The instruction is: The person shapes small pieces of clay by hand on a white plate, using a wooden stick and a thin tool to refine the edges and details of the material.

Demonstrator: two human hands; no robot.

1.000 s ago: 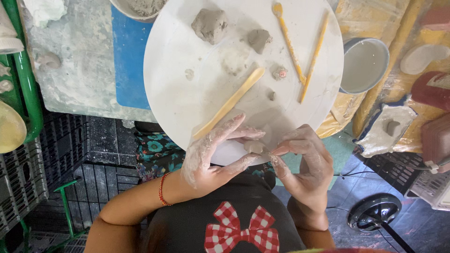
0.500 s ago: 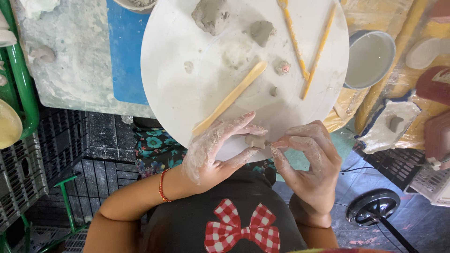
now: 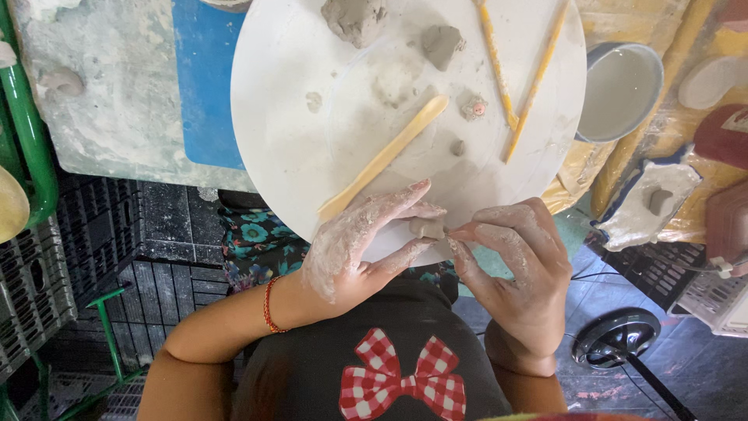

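I see both clay-smeared hands, left hand (image 3: 351, 249) and right hand (image 3: 518, 273), pinching a small grey clay lump (image 3: 427, 228) in their fingers; squeezing too hard could squash it.

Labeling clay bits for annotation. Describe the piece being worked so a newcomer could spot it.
Start at the round white board. At its near edge, the left hand and right hand meet. The small clay lump sits pinched between their fingertips, the only clay piece held; the other lumps lie loose farther up the board.

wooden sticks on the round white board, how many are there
3. A flat pale wooden modelling stick lies diagonally at the centre; two thin yellow wooden sticks lie upper right. None looks hidden.
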